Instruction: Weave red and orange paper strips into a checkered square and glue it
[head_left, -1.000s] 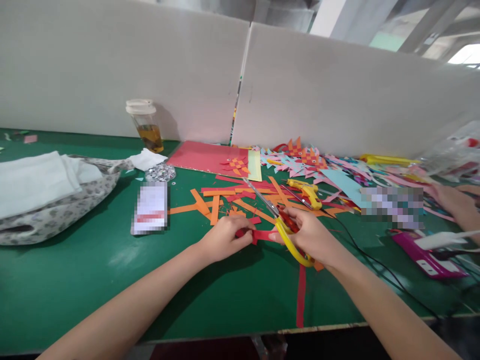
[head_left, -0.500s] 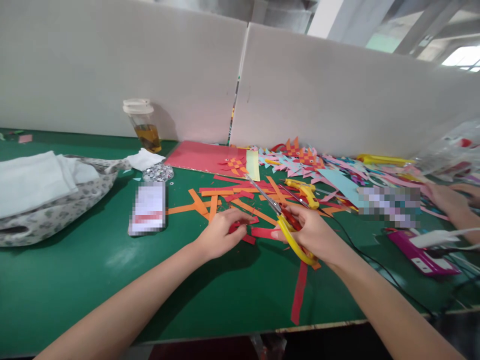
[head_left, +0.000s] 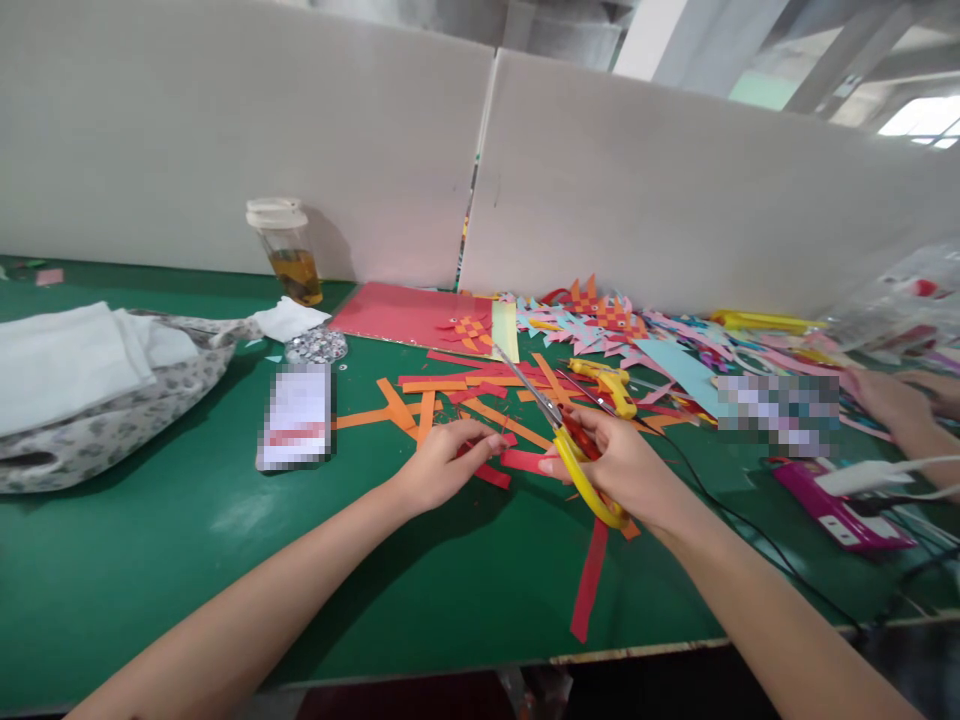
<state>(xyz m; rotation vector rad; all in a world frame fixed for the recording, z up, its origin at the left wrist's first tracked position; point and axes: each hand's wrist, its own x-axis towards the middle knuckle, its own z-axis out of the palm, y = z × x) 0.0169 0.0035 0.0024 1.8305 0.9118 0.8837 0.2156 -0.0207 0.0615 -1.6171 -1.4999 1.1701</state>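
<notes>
My right hand (head_left: 619, 455) is wrapped round a pair of scissors (head_left: 574, 468) with yellow handles, whose blades point away to the upper left. The same hand pinches a red paper strip (head_left: 525, 460); a red length (head_left: 589, 580) hangs below it. My left hand (head_left: 450, 465) is closed, thumb and fingertips together close to the strip's left end. Whatever is between those fingertips is too small to tell. Loose orange strips (head_left: 427, 415) and red strips (head_left: 491, 478) lie under and beyond my hands. A woven paper fish (head_left: 471, 328) rests on a red sheet (head_left: 405, 312).
A yellow glue gun (head_left: 604, 380) lies behind the scissors, its cord running right. To the left are a phone (head_left: 298, 415), a bag of plastic eyes (head_left: 316, 345) and a cup (head_left: 289, 260). A purple power strip (head_left: 840, 510) and another person's hands (head_left: 892, 400) are at right.
My left thumb has risen and closed toward the fingertips. My right hand has shifted slightly left with the scissors and strip, and the hanging red length has swung left.
</notes>
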